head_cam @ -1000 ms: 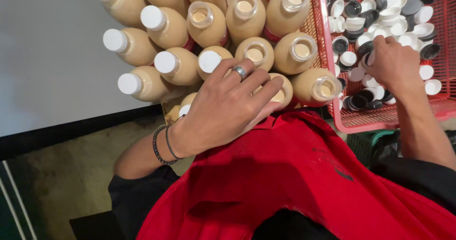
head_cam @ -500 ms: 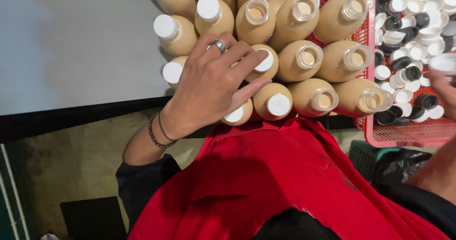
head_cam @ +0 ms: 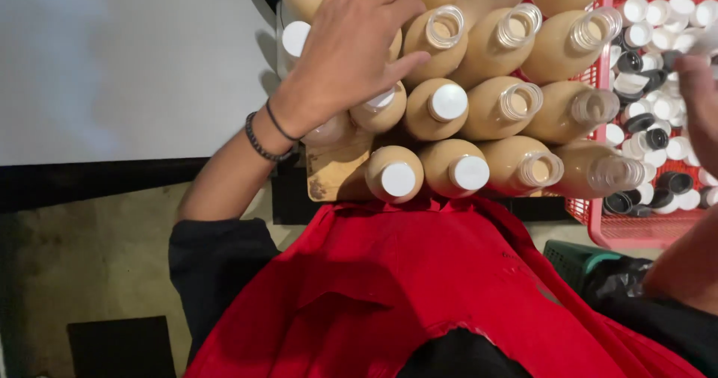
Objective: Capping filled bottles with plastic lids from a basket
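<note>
Left grip (head_cam: 351, 49) lies spread, palm down, across capped bottles (head_cam: 381, 101); right hand (head_cam: 699, 97) blurred, grip unclear.

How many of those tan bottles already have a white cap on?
5 capped bottles show: far left, under the left hand, middle row, two nearest. The hand may hide more.

Plastic bottles (head_cam: 449, 112) of tan liquid stand packed in rows on a wooden board (head_cam: 333, 176) at the near edge of the grey counter (head_cam: 127, 64). They are round and narrow-necked; some wear flat white caps (head_cam: 398, 179), others stand open at the neck (head_cam: 521, 100). None shows a label. To their right a red mesh basket (head_cam: 636, 232) holds a heap of loose round caps (head_cam: 658, 19), white and black. No signs or screens show.
</note>
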